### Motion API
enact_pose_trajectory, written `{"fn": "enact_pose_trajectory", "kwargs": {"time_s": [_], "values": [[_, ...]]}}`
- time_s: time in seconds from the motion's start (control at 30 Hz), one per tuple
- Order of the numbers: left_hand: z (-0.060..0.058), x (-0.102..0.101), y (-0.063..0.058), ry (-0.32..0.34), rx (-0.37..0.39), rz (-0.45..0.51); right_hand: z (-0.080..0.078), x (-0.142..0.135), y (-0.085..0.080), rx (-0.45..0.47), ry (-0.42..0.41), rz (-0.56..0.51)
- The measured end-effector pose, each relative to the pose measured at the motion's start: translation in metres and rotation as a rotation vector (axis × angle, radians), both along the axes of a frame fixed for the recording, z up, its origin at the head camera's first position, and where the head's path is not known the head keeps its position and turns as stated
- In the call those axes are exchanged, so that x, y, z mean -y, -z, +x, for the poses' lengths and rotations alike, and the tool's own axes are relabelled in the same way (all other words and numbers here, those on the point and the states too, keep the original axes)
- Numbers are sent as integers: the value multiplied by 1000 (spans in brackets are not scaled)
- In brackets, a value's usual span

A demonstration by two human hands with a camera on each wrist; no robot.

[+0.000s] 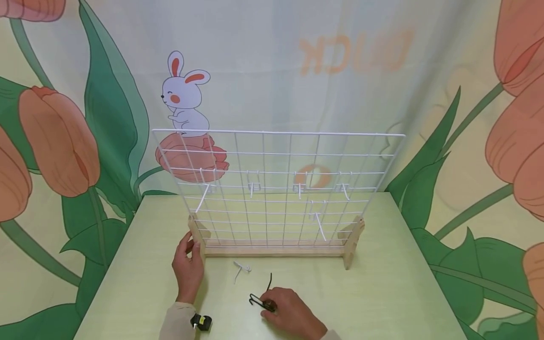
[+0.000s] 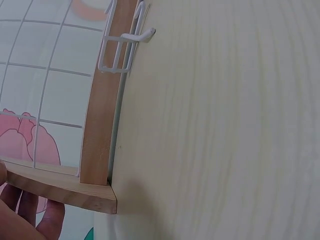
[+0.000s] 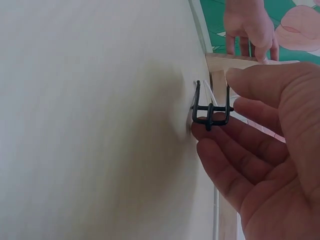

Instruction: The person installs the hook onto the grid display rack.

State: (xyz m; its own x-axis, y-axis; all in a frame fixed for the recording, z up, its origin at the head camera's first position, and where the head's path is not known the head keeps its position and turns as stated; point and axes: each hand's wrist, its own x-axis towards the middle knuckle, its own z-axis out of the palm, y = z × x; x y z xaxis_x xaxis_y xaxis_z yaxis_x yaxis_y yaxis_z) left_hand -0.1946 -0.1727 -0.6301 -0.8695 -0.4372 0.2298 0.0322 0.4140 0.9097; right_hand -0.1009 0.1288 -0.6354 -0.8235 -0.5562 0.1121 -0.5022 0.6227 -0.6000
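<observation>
A white wire grid rack [image 1: 276, 132] stands upright in a wooden base [image 1: 274, 252]. My left hand [image 1: 188, 267] holds the base's left side piece [image 2: 65, 194], with the thumb on one side and fingers on the other. Near the table's front, my right hand [image 1: 293, 309] pinches a black wire hook [image 3: 210, 121] between thumb and fingers. The hook's prong points toward the rack, and part of the hook is hidden by the hand. A loose white hook [image 1: 242, 268] lies on the table between the hands, in front of the base.
Several white hooks hang on the grid, among them a long one [image 1: 204, 196] at the left and a lower one [image 1: 319, 225] at the right. A black wrist camera [image 1: 201, 322] sits by the left sleeve. Behind the table [image 1: 395, 293] hangs a printed curtain [image 1: 263, 61].
</observation>
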Motion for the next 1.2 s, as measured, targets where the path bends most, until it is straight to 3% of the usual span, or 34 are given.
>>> {"fn": "enact_pose_trajectory", "kwargs": {"time_s": [0.33, 0.47, 0.7, 0.87, 1.07, 1.2], "values": [[1, 0, -3, 0, -13, 3, 8, 6, 1, 60, 7, -87], [2, 0, -4, 0, -4, -1, 10, 8, -2, 141, -2, -138], [1, 1, -2, 1, -32, -10, 14, 11, -5, 364, -1, -239], [-1, 2, 1, 5, -56, -9, 15, 15, -6, 442, -25, -269], [-2, 1, 2, 6, -59, -9, 16, 17, -5, 481, -63, -294], [-1, 1, 3, 11, -56, -3, 16, 16, -5, 367, -87, -273]]}}
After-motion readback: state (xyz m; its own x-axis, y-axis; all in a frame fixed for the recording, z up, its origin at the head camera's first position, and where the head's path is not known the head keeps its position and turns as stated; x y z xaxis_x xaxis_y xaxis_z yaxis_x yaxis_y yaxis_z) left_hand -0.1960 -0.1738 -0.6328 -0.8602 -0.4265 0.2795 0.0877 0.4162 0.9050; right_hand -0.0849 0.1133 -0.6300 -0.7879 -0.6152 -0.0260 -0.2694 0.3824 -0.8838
